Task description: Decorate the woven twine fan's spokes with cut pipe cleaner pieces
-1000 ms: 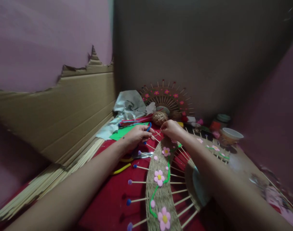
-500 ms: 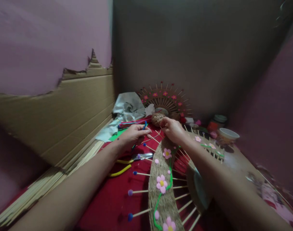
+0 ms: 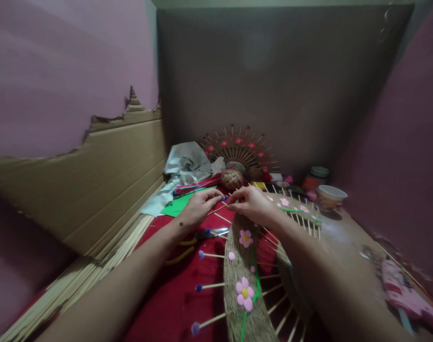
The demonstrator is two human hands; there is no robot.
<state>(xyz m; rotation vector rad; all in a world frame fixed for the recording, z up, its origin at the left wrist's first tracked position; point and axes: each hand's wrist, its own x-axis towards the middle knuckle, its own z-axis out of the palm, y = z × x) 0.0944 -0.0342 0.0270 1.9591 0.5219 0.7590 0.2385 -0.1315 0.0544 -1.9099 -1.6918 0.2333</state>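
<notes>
My left hand (image 3: 201,205) is closed in a pinch on a short blue pipe cleaner (image 3: 224,197). Close beside it, my right hand (image 3: 251,202) also has its fingers pinched together, at the far end of a woven twine arch (image 3: 238,266); what those fingertips hold is hidden. Pink flowers (image 3: 245,293) and a green stem decorate the arch. Thin wooden sticks pass out from it on both sides, several tipped with blue or purple balls (image 3: 199,288). Below my left wrist lie yellow-handled scissors (image 3: 183,254), partly covered by the arm.
Behind my hands sit a twine ball (image 3: 232,179), pipe cleaners (image 3: 198,184) and a green sheet (image 3: 174,205). A finished-looking arch (image 3: 238,142) leans on the back wall. To the right are a white bowl (image 3: 332,194) and a pink glue gun (image 3: 403,289); cardboard (image 3: 131,175) stands left.
My right hand has left the twine ball and come nearer my left fingertips. The blue pipe cleaner now lies between the two hands. The view has tilted up slightly.
</notes>
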